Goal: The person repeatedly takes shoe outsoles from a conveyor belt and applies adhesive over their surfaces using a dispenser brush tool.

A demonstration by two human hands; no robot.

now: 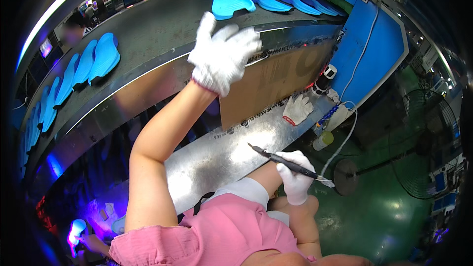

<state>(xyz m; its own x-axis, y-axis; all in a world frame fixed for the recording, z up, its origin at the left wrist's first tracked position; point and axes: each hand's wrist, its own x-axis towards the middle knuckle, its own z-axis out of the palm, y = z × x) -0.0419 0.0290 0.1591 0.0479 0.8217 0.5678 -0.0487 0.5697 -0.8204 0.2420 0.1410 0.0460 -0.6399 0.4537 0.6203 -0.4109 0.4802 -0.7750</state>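
Note:
Gloved in white, my left hand [224, 51] is raised at the near edge of a dark conveyor belt [162, 24], its fingers spread and holding nothing. Just beyond it, a blue insole [229, 0] lies on the belt. Low at the right, my right hand [297, 175], also in a white glove, grips a black pen-shaped tool [290, 164] whose thin tip points up and left over the metal bench [207, 160]. A grey cord [354, 123] runs up from near the tool's rear end.
More blue insoles [104, 58] line the belt at left and far right. A spare white glove [297, 110] and a black-and-white cylindrical device [325, 79] sit at the bench's far end. Cardboard [271, 81] covers the belt's side. A large fan [426, 140] stands at right; another person's hand [91, 241] shows lower left.

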